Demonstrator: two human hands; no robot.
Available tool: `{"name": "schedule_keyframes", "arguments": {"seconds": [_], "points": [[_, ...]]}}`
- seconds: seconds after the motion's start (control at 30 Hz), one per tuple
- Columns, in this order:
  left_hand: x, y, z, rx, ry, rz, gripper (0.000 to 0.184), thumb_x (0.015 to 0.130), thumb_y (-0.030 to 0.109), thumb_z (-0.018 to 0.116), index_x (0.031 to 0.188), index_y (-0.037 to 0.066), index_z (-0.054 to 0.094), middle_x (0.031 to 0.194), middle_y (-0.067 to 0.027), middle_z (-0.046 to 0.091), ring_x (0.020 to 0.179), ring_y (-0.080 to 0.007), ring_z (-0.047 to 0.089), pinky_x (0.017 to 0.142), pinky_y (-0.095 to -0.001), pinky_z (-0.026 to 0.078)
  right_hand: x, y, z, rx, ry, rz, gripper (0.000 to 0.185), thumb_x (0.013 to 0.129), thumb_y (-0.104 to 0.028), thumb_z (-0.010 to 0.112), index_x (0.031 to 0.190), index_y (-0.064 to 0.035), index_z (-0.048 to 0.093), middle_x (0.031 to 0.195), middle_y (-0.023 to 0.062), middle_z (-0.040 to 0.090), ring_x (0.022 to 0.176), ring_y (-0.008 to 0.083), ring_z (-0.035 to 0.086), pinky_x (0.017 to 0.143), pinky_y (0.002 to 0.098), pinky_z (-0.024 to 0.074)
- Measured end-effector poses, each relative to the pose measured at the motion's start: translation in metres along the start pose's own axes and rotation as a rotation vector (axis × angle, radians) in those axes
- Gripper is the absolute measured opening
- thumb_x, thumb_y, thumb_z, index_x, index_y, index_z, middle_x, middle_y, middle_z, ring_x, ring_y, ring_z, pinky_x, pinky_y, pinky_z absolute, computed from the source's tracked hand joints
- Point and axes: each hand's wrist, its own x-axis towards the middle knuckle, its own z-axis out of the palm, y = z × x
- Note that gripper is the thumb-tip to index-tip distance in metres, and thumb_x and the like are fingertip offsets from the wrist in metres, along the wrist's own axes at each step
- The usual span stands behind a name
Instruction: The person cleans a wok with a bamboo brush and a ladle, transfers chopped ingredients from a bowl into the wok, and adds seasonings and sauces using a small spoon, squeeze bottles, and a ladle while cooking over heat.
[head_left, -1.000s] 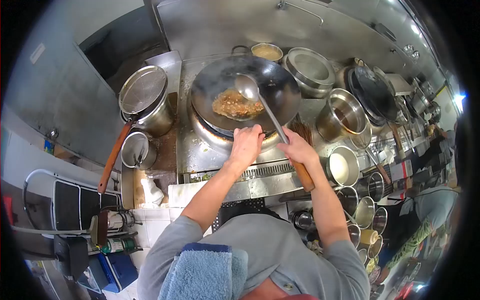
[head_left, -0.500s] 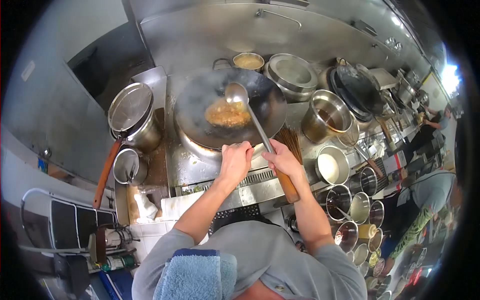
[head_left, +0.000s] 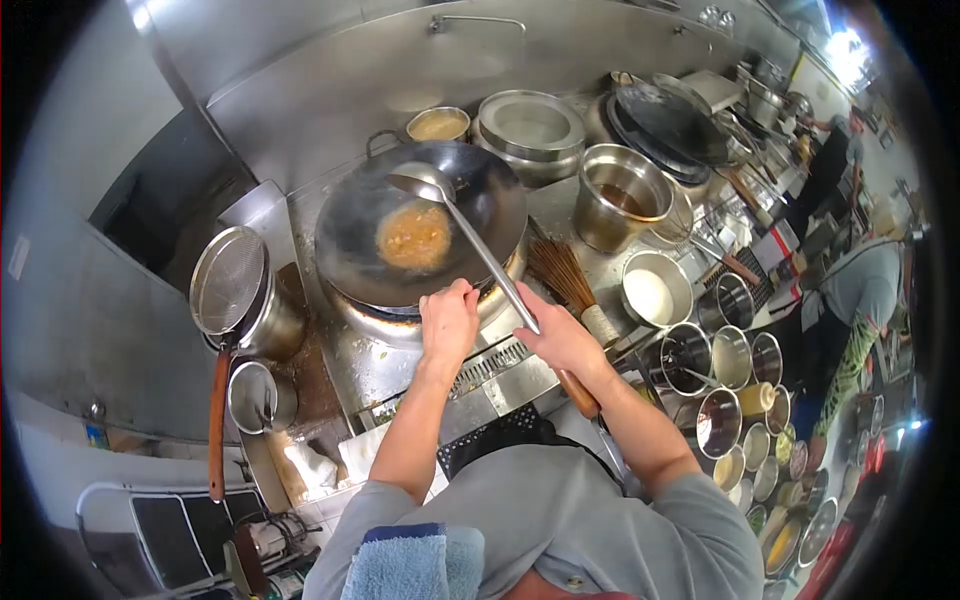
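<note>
A dark wok (head_left: pixel 345 225) rests on the burner, with brown, saucy food (head_left: pixel 413 238) pooled in its middle. My left hand (head_left: pixel 449 318) is closed at the wok's near rim; the part it grips is hidden under the fingers. In my right hand (head_left: pixel 560 335) is a long ladle (head_left: pixel 478 243), held by the shaft above its wooden handle. The ladle's bowl hangs over the far side of the wok, above and behind the food, apart from it.
Right of the wok are a bamboo brush (head_left: pixel 565 275), a steel pot of brown liquid (head_left: pixel 612 215) and a bowl of white contents (head_left: pixel 655 297). A strainer (head_left: pixel 228 280) lies over a pot at left. Several seasoning containers stand at right. A person's sleeve (head_left: pixel 862 285) shows beyond.
The ladle's bowl has tilted and lifted clear of the food's far edge. The food has gathered into a rounder pool, and less steam shows. My view has shifted to the right.
</note>
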Motion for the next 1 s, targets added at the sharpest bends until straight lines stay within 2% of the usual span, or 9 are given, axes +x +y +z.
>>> {"name": "schedule_keyframes", "arguments": {"seconds": [0.07,0.17,0.23,0.27,0.47,0.57,0.67,0.77,1.0], "points": [[-0.004,0.000,-0.001,-0.001,0.002,0.021,0.013,0.087,0.015,0.061,0.080,0.004,0.061,0.077,-0.0160,0.067,0.077,-0.0355,0.064,0.073,-0.0458,0.041,-0.002,0.001,0.004,0.049,0.008,-0.041,0.071,0.081,-0.014,0.064,0.144,-0.0096,0.032,0.104,0.0294,0.063,0.095,0.0447,0.062,0.084,0.0445,0.0490],[-0.002,0.000,0.000,0.018,0.016,0.035,0.011,0.087,0.014,0.062,0.081,0.005,0.061,0.076,-0.0159,0.067,0.077,-0.0354,0.064,0.072,-0.0452,0.041,0.014,-0.011,-0.015,0.312,-0.213,0.116,0.065,0.084,-0.014,0.064,0.143,-0.0088,0.037,0.077,0.0107,0.061,0.056,0.0181,0.059,0.051,0.0312,0.0510],[-0.005,-0.002,0.002,0.009,0.088,0.067,0.009,0.084,0.012,0.065,0.081,0.004,0.062,0.072,-0.0177,0.064,0.072,-0.0375,0.063,0.069,-0.0468,0.044,0.031,-0.009,-0.022,0.295,-0.281,0.109,0.061,0.085,-0.014,0.063,0.141,-0.0075,0.040,0.069,0.0036,0.053,0.047,0.0100,0.050,0.039,0.0263,0.0443],[-0.006,-0.004,0.003,0.013,0.096,0.077,0.009,0.084,0.012,0.065,0.082,0.004,0.062,0.072,-0.0170,0.065,0.072,-0.0369,0.063,0.069,-0.0468,0.044,0.036,-0.006,-0.026,0.284,-0.329,0.134,0.052,0.086,-0.010,0.062,0.135,-0.0077,0.045,0.065,-0.0020,0.049,0.048,0.0071,0.048,0.038,0.0251,0.0416],[-0.005,-0.004,0.001,0.002,0.106,0.066,0.007,0.084,0.011,0.065,0.083,0.005,0.062,0.074,-0.0151,0.065,0.074,-0.0355,0.062,0.071,-0.0451,0.041,0.057,-0.008,-0.021,0.280,-0.284,0.198,0.045,0.087,-0.010,0.060,0.130,-0.0068,0.048,0.065,-0.0032,0.047,0.045,0.0060,0.045,0.037,0.0239,0.0416],[-0.007,-0.006,0.001,0.007,0.090,0.061,0.007,0.085,0.012,0.064,0.083,0.005,0.061,0.074,-0.0150,0.065,0.073,-0.0351,0.062,0.071,-0.0447,0.040,0.070,0.000,-0.009,0.499,-0.325,0.141,0.045,0.087,-0.010,0.059,0.130,-0.0061,0.048,0.063,-0.0035,0.046,0.045,0.0064,0.045,0.037,0.0240,0.0412],[-0.005,-0.006,0.001,0.027,0.065,0.058,0.008,0.085,0.012,0.064,0.082,0.005,0.061,0.074,-0.0148,0.065,0.074,-0.0350,0.062,0.071,-0.0447,0.040,0.086,0.007,-0.007,0.567,-0.395,0.224,0.047,0.086,-0.008,0.058,0.132,-0.0044,0.047,0.062,-0.0033,0.046,0.045,0.0065,0.045,0.037,0.0241,0.0409],[-0.006,-0.006,-0.003,0.041,0.050,0.055,0.009,0.085,0.013,0.063,0.082,0.005,0.060,0.076,-0.0145,0.066,0.076,-0.0348,0.062,0.071,-0.0446,0.040,0.080,-0.001,0.000,0.389,-0.254,0.152,0.049,0.086,-0.006,0.059,0.133,-0.0033,0.046,0.062,-0.0028,0.045,0.046,0.0061,0.045,0.038,0.0243,0.0409],[-0.007,-0.009,-0.005,0.001,0.072,0.115,0.010,0.084,0.009,0.064,0.091,0.004,0.061,0.083,-0.0149,0.066,0.082,-0.0345,0.062,0.075,-0.0446,0.043,0.094,0.018,-0.007,0.456,-0.257,0.170,0.054,0.085,-0.007,0.060,0.136,-0.0040,0.044,0.061,-0.0011,0.046,0.048,0.0061,0.047,0.038,0.0243,0.0416]]}}
